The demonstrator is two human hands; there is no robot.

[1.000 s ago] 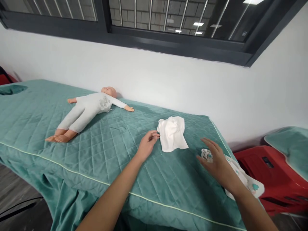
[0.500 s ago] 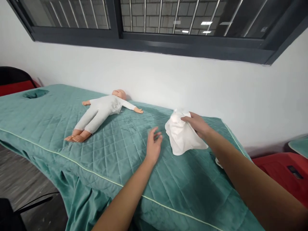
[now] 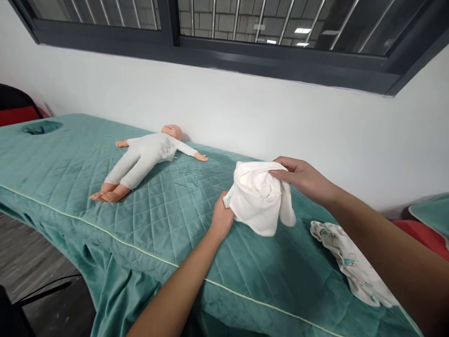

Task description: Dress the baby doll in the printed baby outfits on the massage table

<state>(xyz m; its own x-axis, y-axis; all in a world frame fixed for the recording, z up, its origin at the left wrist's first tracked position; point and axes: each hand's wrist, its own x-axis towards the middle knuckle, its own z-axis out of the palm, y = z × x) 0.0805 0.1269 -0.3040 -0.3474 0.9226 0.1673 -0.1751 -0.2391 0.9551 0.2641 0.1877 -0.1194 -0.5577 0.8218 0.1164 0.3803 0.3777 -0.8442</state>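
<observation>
A soft white cloth point(image 3: 257, 199), bunched in the middle with rounded hanging edges, is held up over the bed between my two hands. My right hand point(image 3: 298, 177) pinches its upper right edge between thumb and fingers. At its left edge, my left hand point(image 3: 223, 215) is closed on a corner where a bit of teal print shows; some of those fingers are hidden behind the cloth. I cannot make out what kind of garment or cloth it is. Beneath my right forearm lies a crumpled white fabric piece with a teal print point(image 3: 351, 264), partly covered by the arm.
A baby doll point(image 3: 143, 157) in a white suit lies on its back on the green quilted bed point(image 3: 168, 220), its head by the wall. A face hole point(image 3: 42, 127) is at the bed's left end. Red chairs stand beyond both ends. A barred window point(image 3: 224, 56) is above.
My left hand has moved up to the white cloth and taken hold of its left edge. The cloth has been turned and spread more. More of the printed fabric shows at right.
</observation>
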